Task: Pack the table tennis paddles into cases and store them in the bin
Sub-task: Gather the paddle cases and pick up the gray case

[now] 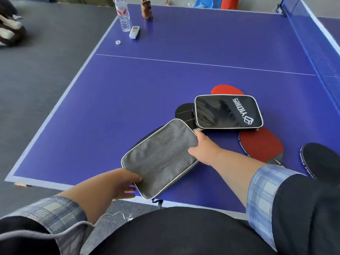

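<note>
An unzipped case lies near the front edge of the blue table (pixel 128 92), its grey lid (pixel 161 157) lifted. My left hand (pixel 121 183) grips the lid's near corner, thumb on top. My right hand (pixel 204 146) holds the lid's far right edge. Behind it a black case (pixel 228 112) with white lettering rests on paddles: a red one (pixel 226 89) behind it, a black one (pixel 184 111) to its left, and a dark red one (pixel 261 142) in front. Another black paddle (pixel 322 159) lies at the far right. No bin is in view.
At the table's far left corner stand a water bottle (pixel 123 14), its cap (pixel 118 42), a white remote-like device (pixel 134 32) and a brown packet (pixel 146 9). The net (pixel 320 52) runs along the right side. Grey floor lies to the left.
</note>
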The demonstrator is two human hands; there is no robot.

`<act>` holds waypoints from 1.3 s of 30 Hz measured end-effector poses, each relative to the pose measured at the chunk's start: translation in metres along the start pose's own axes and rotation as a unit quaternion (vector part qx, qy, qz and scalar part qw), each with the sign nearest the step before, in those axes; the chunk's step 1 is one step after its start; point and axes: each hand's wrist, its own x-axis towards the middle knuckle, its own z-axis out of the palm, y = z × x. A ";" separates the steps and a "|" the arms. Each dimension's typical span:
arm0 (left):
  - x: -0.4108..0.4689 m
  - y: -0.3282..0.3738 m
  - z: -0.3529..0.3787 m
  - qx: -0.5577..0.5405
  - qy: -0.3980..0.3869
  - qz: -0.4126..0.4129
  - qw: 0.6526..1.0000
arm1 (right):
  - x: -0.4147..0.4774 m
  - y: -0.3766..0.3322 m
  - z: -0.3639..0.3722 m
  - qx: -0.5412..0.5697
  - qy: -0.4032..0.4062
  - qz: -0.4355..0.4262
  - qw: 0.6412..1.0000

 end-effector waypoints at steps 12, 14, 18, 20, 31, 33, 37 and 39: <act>-0.006 -0.033 0.002 0.300 0.019 -0.019 0.954 | 0.007 -0.007 0.041 -0.015 0.067 0.027 0.997; 0.001 -0.022 -0.005 0.422 0.154 0.090 0.889 | -0.012 -0.004 0.061 0.070 0.139 0.083 0.984; 0.021 -0.005 -0.014 0.338 0.226 0.233 0.883 | -0.039 -0.007 0.100 0.199 0.066 0.143 0.967; 0.030 -0.002 -0.012 0.362 0.182 0.215 0.889 | -0.037 -0.013 0.106 0.168 0.007 0.130 0.977; 0.046 -0.010 -0.024 0.177 0.169 0.173 0.954 | 0.010 -0.056 0.100 -0.054 -0.120 0.014 0.991; 0.043 -0.009 -0.028 0.132 0.166 0.180 0.961 | 0.008 -0.056 0.102 -0.047 -0.124 0.015 0.991; 0.024 0.000 -0.029 0.049 0.202 0.240 0.948 | 0.002 -0.058 0.096 -0.060 -0.105 0.039 0.992; 0.008 0.008 -0.023 -0.012 0.199 0.271 0.942 | -0.001 -0.062 0.090 -0.056 -0.077 0.053 0.994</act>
